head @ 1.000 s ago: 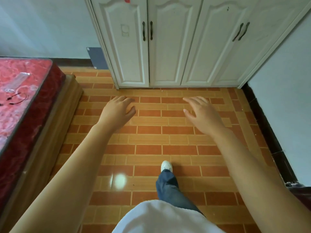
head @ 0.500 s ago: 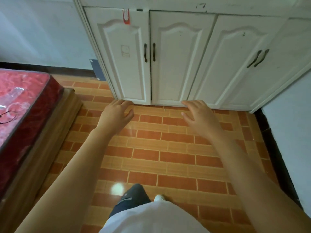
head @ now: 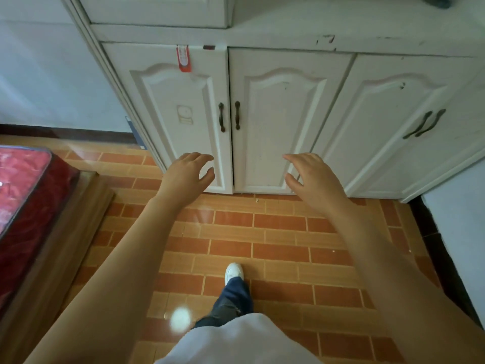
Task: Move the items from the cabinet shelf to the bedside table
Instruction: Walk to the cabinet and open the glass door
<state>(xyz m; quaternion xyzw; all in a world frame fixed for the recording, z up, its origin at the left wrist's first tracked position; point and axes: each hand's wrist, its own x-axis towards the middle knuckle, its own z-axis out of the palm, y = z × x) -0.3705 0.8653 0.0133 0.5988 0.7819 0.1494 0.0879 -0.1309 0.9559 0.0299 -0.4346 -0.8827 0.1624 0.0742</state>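
Brick-patterned orange floor tiles (head: 275, 232) fill the room's lower half, glossy enough to catch a light spot. Ahead of both hands stands a white cabinet (head: 275, 114) with arched panel doors, all closed, dark handles paired at the seams — a red tag (head: 183, 59) hangs on the door above the left hand. The left hand (head: 187, 174) and right hand (head: 312, 177) reach forward, fingers loosely spread, grasping nothing. Left of the left arm sits a bed with a red mattress (head: 23, 187) on a wooden frame. At the top edge, a shelf (head: 341, 22) shows one dark item (head: 437, 2), mostly cropped.
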